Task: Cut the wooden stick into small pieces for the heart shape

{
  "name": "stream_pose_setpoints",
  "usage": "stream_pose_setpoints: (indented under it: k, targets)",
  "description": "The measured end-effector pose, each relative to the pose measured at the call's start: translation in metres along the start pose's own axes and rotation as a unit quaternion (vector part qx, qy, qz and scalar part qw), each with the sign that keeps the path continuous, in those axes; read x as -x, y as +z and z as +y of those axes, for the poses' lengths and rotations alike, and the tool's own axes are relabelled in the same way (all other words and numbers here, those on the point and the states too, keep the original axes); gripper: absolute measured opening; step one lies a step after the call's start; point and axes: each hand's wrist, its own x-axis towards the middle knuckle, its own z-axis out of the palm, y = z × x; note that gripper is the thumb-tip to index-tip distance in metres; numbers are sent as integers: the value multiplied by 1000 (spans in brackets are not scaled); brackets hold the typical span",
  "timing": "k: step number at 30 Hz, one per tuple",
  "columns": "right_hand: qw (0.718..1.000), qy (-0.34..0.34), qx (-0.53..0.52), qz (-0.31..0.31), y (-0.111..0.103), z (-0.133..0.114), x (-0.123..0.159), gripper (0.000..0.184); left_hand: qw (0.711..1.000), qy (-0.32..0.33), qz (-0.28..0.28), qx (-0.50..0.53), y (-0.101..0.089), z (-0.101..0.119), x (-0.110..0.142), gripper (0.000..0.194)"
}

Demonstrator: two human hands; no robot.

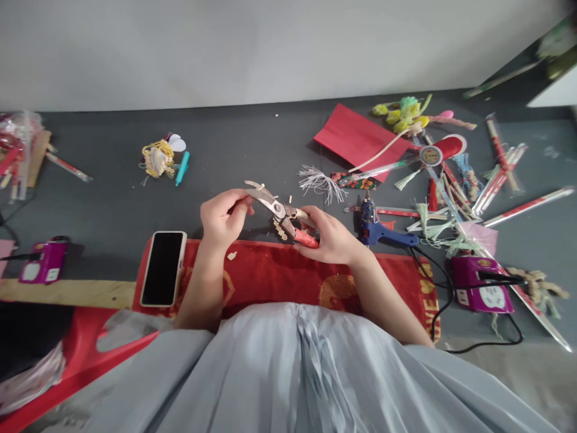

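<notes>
My right hand (331,236) is wrapped round the handles of a pair of pruning shears (277,209), one of them covered in red. The blades point up and left, spread apart, close to my left hand (225,218). My left fingers are pinched together beside the blade tips; a small pale bit shows by them, but what they grip is not plain. Under the shears lie pale, crumbly scraps (280,230). A red cloth (279,270) with gold patterns stretches along the table edge beneath my forearms.
A phone (163,269) lies left of my left forearm. To the right are a blue glue gun (388,233) with a black cord, red paper (356,138), a red thread spool (449,146), a purple power socket (480,285) and several wrapped sticks. A teal pen (182,168) lies far left.
</notes>
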Motion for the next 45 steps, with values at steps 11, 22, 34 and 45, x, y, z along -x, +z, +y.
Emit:
stream_pose_setpoints:
  k: [11, 22, 34, 45]
  targets:
    - [1000, 21, 19, -10, 2, 3, -2, 41, 979, -132, -73, 136, 0, -10, -3, 21]
    - [996, 71, 23, 48, 1, 3, -4, 36, 991, 15, 43, -124, 17, -5, 1, 24]
    - [959, 119, -247, 70, 14, -2, -4, 37, 973, -81, -202, 81, 44, 14, 15, 50]
    - [972, 80, -212, 66, 45, -13, -1, 49, 907, -198, -286, 238, 37, 32, 11, 66]
